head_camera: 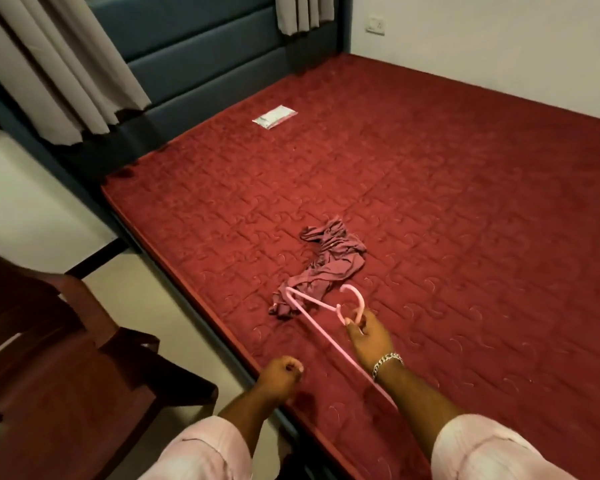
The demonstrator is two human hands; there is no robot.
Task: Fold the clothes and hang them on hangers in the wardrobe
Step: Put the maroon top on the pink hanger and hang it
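I hold a pink hanger (321, 318) over the bed (465, 202), my right hand (369, 336) pinching it at the base of its hook, a narrow grip. My left hand (279, 375) hangs curled in a fist, holding nothing. A crumpled maroon garment (326, 261) lies on the red mattress just beyond the hanger. A small white packet (274, 116) rests near the headboard (194, 46).

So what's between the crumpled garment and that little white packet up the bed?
Head view: only bare red mattress between the maroon garment and white packet.
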